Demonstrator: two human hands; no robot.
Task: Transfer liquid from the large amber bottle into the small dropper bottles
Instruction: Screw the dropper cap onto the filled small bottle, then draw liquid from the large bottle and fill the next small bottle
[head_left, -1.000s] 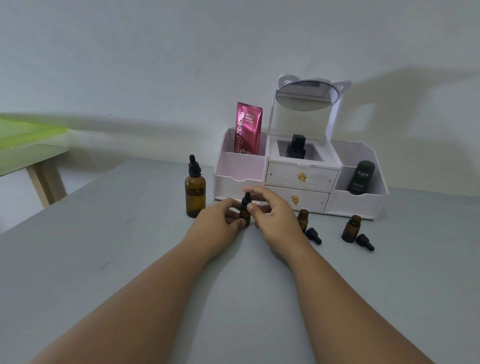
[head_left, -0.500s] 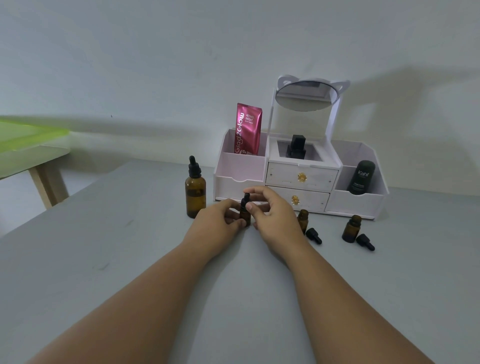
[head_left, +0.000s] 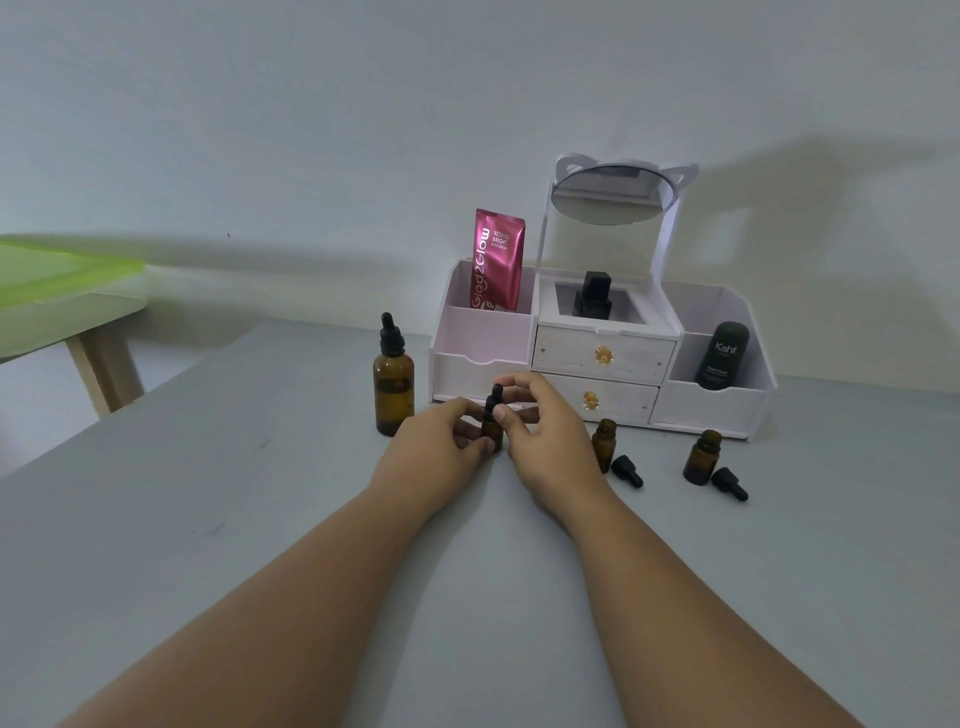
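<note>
You have 1 small dropper bottle (head_left: 492, 427) standing upright on the desk (head_left: 208, 519), between your 2 hands, just in front of the organizer's lower drawer. It is round amber glass with a black rubber bulb on top. Your left hand (head_left: 436, 452) pinches its glass body low down; your right hand (head_left: 545, 441) curls round it, thumb and forefinger closed on the black cap.

The large amber bottle (head_left: 393, 387) stands just to the left, a smooth cylinder with a black dropper top, capped, its liquid line showing near the shoulder. To the right, 2 more small amber bottles (head_left: 604, 445) (head_left: 702, 457) stand open, each with a black dropper cap (head_left: 627, 471) (head_left: 729, 484) lying on its side beside it.

Farther back sits a white plastic organizer (head_left: 717, 405) with 2 drawers bearing gold knobs, a round mirror in a cat-eared frame (head_left: 608, 195), a glossy pink sachet (head_left: 497, 260), a black square-shouldered bottle (head_left: 592, 296) and a dark rounded tube (head_left: 723, 356). The desk is matte grey.
</note>
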